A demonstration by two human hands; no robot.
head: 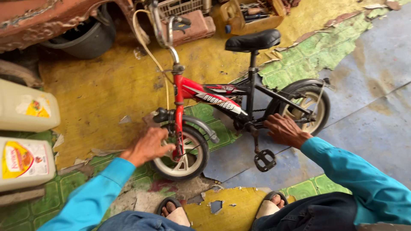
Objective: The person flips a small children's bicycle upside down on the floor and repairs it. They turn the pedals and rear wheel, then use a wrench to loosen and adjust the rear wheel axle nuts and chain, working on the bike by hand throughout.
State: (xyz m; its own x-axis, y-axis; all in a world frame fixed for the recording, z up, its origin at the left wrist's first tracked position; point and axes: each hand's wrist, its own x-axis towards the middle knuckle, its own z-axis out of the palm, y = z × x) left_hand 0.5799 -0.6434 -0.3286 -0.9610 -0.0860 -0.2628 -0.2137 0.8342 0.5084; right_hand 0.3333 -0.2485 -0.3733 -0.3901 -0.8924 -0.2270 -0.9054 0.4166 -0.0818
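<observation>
A small red and black child's bicycle (214, 96) stands upright on a worn floor in front of me. Its black saddle (252, 40) is at the top, the front wheel (182, 154) lower left, the rear wheel (306, 105) to the right. My left hand (147, 145) rests against the front wheel by the fork and axle. My right hand (283, 129) reaches in near the crank and chain, just left of the rear wheel. A black pedal (264, 160) hangs below it. Both sleeves are teal.
Two pale plastic jugs (25, 137) stand at the left edge. A dark tyre (83, 36) and rusty metal lie at top left, a yellow toolbox (246, 17) at top centre. My sandalled feet (173, 209) are at the bottom on peeling yellow, green and blue flooring.
</observation>
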